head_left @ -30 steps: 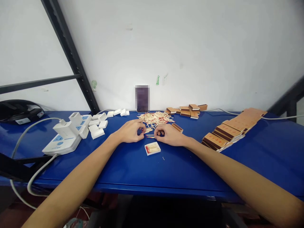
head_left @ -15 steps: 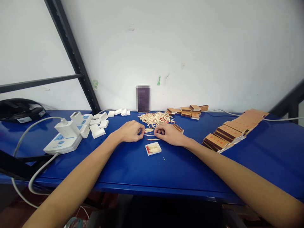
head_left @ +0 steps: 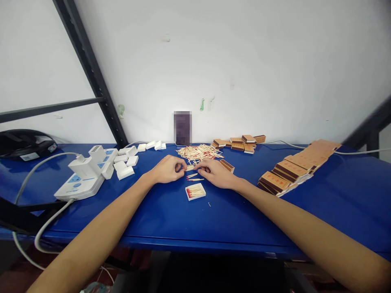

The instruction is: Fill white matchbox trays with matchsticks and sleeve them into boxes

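Both hands rest on the blue table [head_left: 232,219] near its middle. My left hand [head_left: 169,169] is curled, fingertips pinched at a few loose matches [head_left: 194,177]. My right hand [head_left: 215,172] is curled too, its fingertips meeting the left hand's over the same matches. Just in front of the hands lies an open white matchbox tray [head_left: 195,191] partly filled with red-tipped matches. Behind the hands spreads a pile of loose matches [head_left: 199,151]. A brown matchbox sleeve [head_left: 227,165] lies beside my right hand.
White empty trays [head_left: 126,162] and a white power strip [head_left: 83,176] with plugs and a grey cable sit at the left. Brown matchboxes [head_left: 241,143] lie at the back; rows of them [head_left: 295,167] fill the right. A black object [head_left: 24,143] sits far left.
The two hands have drawn closer together over the loose matches; the right hand's fingers moved left towards the left hand. The tray has not moved.
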Motion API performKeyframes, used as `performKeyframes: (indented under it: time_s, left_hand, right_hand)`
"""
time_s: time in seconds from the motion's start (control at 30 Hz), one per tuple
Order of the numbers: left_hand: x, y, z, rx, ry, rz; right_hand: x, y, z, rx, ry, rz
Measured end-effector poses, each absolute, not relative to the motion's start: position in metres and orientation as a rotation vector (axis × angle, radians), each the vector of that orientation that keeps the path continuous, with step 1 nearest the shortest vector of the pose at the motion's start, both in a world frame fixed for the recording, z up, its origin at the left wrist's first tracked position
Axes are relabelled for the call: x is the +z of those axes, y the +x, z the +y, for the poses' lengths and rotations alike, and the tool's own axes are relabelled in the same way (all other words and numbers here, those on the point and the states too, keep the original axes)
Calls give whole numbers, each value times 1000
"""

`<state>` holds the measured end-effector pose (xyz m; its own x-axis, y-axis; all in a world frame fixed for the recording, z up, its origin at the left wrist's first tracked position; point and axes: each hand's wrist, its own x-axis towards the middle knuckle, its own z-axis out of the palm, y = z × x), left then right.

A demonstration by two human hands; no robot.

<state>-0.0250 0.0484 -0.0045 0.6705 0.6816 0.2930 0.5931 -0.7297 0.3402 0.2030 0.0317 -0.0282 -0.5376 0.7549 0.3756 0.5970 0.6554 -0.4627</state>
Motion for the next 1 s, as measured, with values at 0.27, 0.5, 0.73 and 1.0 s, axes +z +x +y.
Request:
performKeyframes:
  time_s: [0.27,0.5,0.73,1.0]
  left_hand:
    - [-5,-26,51,570,2809,1036]
    - [-1,-26,49,541,2783,1045]
    - [-2,-25,48,525,2696,1027]
    - [-4,-24,50,623,2694,1042]
  right_hand:
    - [-29,204,33,344,-1055,-2324]
    - [-28,203,32,338,-1091,-2341]
    - [-27,202,32,340,-1088,-2351]
    - [-24,202,29,532,-1032,-2255]
